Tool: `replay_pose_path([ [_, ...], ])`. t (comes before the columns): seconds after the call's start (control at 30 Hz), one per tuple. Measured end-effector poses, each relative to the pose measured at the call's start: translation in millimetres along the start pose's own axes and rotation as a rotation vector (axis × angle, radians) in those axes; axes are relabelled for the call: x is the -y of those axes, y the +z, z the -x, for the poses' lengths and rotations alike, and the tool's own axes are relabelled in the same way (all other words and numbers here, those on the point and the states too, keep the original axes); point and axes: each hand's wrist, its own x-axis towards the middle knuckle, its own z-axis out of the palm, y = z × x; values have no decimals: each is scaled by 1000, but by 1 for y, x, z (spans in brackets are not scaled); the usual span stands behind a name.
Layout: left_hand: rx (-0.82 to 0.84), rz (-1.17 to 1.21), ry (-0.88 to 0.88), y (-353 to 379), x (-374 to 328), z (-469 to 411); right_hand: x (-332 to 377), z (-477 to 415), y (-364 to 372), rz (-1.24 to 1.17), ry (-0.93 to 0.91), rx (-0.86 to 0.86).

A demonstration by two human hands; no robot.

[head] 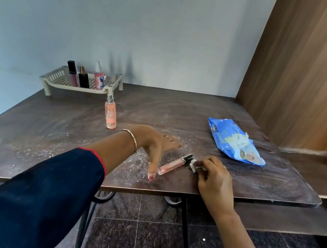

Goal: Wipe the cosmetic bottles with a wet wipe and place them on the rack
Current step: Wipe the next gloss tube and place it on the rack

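A pink lip gloss tube [173,164] with a black cap lies on the dark table [181,113] near its front edge. My left hand [158,146] hovers just behind it, fingers spread, thumb tip beside the tube's lower end. My right hand [214,177] grips a small crumpled white wet wipe [194,164] right next to the tube's cap. A peach spray bottle [110,113] stands upright further back. The beige rack [110,88] at the back left holds three bottles: a pink gloss [72,73], a black bottle [84,78] and a pink pump bottle [99,77].
A blue wet wipe pack [234,141] lies open at the right of the table. White dust covers the table near the front. A wooden panel [308,71] rises at the right, and a lower wooden ledge [321,176] adjoins the table.
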Motion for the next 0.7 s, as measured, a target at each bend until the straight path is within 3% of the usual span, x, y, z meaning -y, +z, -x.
replay_pose_path([
  [0.4, -177, 167, 152, 8, -3, -17, -9, 0, 2, -112, 9, -74],
  [0.57, -86, 386, 190, 6, -5, -17, -8, 1, 2, -120, 19, -66],
  [0.7, -19, 343, 199, -1, -7, -18, -11, 2, 2, -114, 55, -44],
])
